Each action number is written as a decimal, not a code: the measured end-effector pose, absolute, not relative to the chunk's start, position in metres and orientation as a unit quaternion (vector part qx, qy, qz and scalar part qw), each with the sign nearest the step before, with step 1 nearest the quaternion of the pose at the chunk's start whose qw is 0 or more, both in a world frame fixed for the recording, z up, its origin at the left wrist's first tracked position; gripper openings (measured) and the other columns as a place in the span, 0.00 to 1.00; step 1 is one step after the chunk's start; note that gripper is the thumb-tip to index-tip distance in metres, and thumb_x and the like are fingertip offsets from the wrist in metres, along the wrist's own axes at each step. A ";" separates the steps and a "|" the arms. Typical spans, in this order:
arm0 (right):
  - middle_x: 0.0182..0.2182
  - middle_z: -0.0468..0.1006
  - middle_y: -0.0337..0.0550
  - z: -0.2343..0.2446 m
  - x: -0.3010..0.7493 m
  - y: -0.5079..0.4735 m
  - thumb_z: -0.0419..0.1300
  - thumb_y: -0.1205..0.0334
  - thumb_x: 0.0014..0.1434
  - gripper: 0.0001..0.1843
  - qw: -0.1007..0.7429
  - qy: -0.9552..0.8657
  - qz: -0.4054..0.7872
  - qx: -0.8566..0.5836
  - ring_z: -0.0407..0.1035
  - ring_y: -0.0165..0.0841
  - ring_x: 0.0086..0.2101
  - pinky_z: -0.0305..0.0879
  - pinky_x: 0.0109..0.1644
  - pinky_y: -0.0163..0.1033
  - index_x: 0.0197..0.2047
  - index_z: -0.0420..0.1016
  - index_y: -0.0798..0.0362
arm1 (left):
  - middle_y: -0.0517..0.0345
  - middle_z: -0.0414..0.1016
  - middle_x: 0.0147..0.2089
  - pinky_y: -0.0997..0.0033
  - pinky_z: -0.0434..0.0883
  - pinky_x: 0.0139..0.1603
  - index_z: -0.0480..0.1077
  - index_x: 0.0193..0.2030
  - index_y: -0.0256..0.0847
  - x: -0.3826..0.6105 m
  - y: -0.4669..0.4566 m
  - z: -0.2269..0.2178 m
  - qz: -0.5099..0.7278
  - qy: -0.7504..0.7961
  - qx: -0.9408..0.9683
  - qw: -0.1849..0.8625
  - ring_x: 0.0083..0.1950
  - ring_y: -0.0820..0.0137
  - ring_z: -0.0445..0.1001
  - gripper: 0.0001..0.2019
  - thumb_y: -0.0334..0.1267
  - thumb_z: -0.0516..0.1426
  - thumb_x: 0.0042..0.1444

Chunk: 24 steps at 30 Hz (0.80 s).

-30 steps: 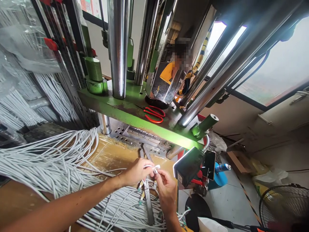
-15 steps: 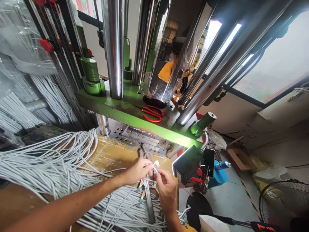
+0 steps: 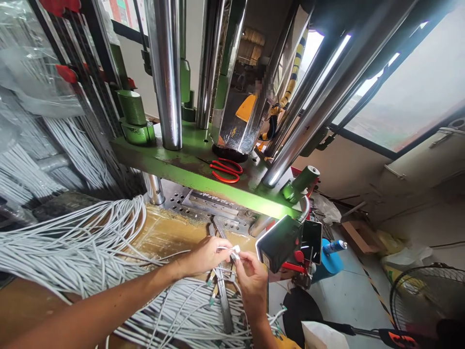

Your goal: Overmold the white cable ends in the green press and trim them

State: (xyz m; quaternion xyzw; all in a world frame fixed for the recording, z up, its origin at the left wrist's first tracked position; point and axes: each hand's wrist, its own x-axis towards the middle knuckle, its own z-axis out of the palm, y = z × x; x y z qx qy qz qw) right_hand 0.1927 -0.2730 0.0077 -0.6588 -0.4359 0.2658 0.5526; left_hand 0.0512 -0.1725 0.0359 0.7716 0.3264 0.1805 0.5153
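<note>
We hold a small white connector [image 3: 236,249] between the fingertips of our left hand [image 3: 206,254] and right hand [image 3: 254,281], near the right edge of the brown work surface [image 3: 170,235]. Grey-white cables [image 3: 119,261] spread across that surface from its left edge towards its near edge. A slim metal bar [image 3: 223,300] lies among them. Red-handled scissors [image 3: 227,169] rest by the front edge of the green press plate [image 3: 170,169]. A black panel [image 3: 279,245] sits near the surface's far right corner.

Not one word legible from where I'm standing! Right of the fingers [image 3: 249,258], the sticker [image 3: 266,261] is too tiny; farther right, print on the blue-and-silver can [image 3: 333,247] blurs; lower right, an orange marking [image 3: 395,336] defeats me.
</note>
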 end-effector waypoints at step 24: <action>0.36 0.82 0.50 0.007 0.193 -0.274 0.62 0.58 0.53 0.12 0.558 -0.428 0.254 -0.664 0.76 0.40 0.38 0.72 0.46 0.40 0.37 0.79 0.56 | 0.53 0.76 0.29 0.76 0.64 0.26 0.72 0.28 0.35 0.054 -0.171 0.034 0.136 0.338 0.769 0.525 0.25 0.71 0.69 0.17 0.43 0.48 0.59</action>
